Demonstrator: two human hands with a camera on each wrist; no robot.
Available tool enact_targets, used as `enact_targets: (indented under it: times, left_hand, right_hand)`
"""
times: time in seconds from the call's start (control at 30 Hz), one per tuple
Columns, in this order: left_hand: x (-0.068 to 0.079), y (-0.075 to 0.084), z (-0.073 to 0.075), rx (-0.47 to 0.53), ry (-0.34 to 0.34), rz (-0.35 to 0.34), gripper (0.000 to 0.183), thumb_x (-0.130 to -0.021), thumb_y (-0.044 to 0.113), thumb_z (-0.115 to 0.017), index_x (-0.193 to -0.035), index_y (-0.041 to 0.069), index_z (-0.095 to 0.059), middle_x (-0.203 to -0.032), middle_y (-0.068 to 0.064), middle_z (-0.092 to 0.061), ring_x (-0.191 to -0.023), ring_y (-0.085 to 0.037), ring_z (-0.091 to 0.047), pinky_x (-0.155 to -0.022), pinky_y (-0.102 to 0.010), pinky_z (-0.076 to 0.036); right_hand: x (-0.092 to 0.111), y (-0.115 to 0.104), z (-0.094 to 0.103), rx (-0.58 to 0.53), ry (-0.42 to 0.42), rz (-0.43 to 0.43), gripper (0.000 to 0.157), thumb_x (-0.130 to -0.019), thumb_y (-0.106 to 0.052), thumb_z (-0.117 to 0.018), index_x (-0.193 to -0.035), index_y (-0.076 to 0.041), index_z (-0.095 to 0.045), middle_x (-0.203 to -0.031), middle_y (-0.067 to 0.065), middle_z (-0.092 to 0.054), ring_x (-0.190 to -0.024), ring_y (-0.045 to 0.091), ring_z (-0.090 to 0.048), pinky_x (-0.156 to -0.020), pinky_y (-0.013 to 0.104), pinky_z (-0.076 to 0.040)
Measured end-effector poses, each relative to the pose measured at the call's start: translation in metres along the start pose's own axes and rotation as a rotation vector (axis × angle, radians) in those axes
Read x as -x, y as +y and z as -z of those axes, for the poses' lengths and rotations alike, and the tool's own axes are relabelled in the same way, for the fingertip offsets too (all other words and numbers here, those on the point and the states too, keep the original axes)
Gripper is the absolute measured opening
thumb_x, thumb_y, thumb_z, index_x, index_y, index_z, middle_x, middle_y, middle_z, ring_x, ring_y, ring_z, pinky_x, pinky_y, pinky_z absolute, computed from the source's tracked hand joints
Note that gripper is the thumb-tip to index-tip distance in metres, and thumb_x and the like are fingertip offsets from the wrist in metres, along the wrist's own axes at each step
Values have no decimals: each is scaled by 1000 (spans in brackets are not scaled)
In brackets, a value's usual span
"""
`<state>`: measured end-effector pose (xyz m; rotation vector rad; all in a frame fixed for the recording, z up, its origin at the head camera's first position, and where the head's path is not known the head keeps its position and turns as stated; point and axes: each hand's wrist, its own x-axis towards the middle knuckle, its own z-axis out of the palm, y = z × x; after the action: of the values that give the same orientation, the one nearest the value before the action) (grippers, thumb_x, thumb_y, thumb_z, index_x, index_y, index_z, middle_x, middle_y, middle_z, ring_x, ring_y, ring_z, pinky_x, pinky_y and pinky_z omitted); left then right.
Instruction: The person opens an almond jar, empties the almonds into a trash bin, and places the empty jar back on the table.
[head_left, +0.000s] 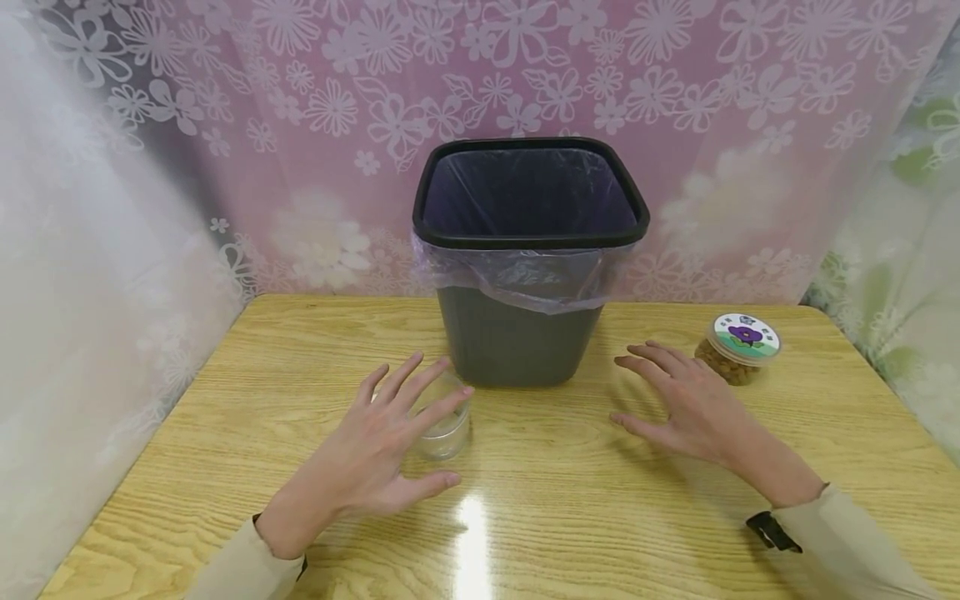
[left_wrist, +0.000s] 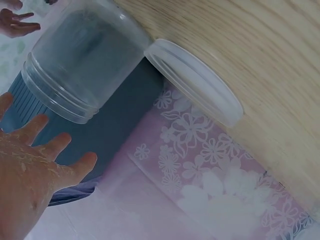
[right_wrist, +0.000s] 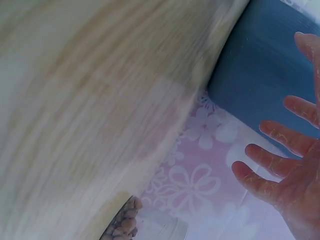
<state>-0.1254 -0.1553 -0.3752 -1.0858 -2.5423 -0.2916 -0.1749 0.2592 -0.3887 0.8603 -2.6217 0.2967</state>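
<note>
My left hand hovers with spread fingers just over a clear plastic jar, which the fingers partly cover in the head view. From the left wrist, the jar's threaded mouth shows uncovered and no contents are visible in it. Beside its base lies a white round lid, mostly hidden by the hand in the head view. My right hand is held over the table with fingers apart, gripping nothing. Close behind it stands a jar of brown nuts or similar pieces under a flower-printed lid.
A grey waste bin with a black rim and a thin plastic liner stands at the table's back middle. The wood-grain table ends at a pink floral curtain. Pale curtains hang on both sides.
</note>
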Motion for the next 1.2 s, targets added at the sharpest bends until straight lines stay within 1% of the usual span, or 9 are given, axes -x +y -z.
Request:
enact_targets:
  times: [0.17,0.37,0.57,0.63,0.77,0.87,1.03,1.1,1.2]
  left_hand:
    - [-5,3,-2,3,-4,-20,79,-93,74,-49,-160,34,-35,-169,-7,-27,-153,-41,-30,-109,-73,-36]
    - [-10,6,-6,8,-7,-33,81,-92,74,-51,-159,31,-38,-168,-7,-28,-153,-42,-31,-108,-72,-37]
    - [-14,7,-8,17,-17,-26,81,-91,73,-54,-159,34,-36,-169,-6,-27,-154,-39,-29,-110,-71,-36]
    - [-15,8,-9,29,-22,-26,81,-91,72,-55,-160,35,-34,-169,-6,-27,-155,-40,-28,-109,-72,-35]
    - [-17,8,-10,47,-22,-41,82,-91,71,-56,-160,35,-32,-168,-8,-28,-153,-43,-29,-108,-73,-36]
    - [-19,9,-11,57,-18,-58,81,-92,73,-52,-160,34,-33,-168,-9,-29,-151,-45,-31,-107,-73,-37]
    - [-23,11,-12,50,-8,-79,79,-95,77,-40,-160,32,-35,-167,-11,-30,-151,-45,-32,-106,-73,-38]
    - [-25,12,-13,43,-11,-84,79,-95,77,-39,-160,32,-34,-167,-11,-31,-152,-45,-31,-107,-72,-38]
    - [-27,13,-14,40,-15,-89,79,-94,75,-44,-160,33,-34,-166,-12,-32,-151,-44,-32,-107,-72,-38]
  right_hand:
    - [0,9,2,0,50,-7,71,-77,-40,-87,-136,-10,-62,-139,17,-61,-126,43,-58,-93,66,-50]
    - [2,19,4,-3,94,-20,72,-74,-37,-88,-136,-8,-63,-137,18,-62,-120,43,-61,-93,63,-50]
    - [2,31,5,8,134,-6,72,-75,-35,-87,-135,-5,-63,-133,20,-63,-115,44,-62,-88,60,-52]
    - [2,35,5,7,142,-10,72,-74,-33,-88,-135,-4,-63,-133,21,-63,-115,43,-62,-87,59,-53]
    - [3,40,7,13,136,-44,72,-74,-32,-88,-135,-2,-62,-134,21,-63,-116,43,-62,-86,59,-54]
    - [3,45,8,6,125,-72,71,-76,-32,-87,-136,-3,-61,-135,22,-62,-115,43,-61,-88,60,-52]
    - [4,53,11,-12,124,-105,70,-78,-32,-86,-137,-3,-60,-135,21,-60,-106,39,-62,-90,60,-50]
    - [5,57,12,-12,130,-120,70,-78,-33,-86,-136,-4,-61,-135,22,-60,-109,41,-61,-91,62,-49]
    - [6,63,13,-6,139,-144,71,-77,-33,-87,-135,-3,-61,-137,25,-59,-119,47,-57,-94,65,-46]
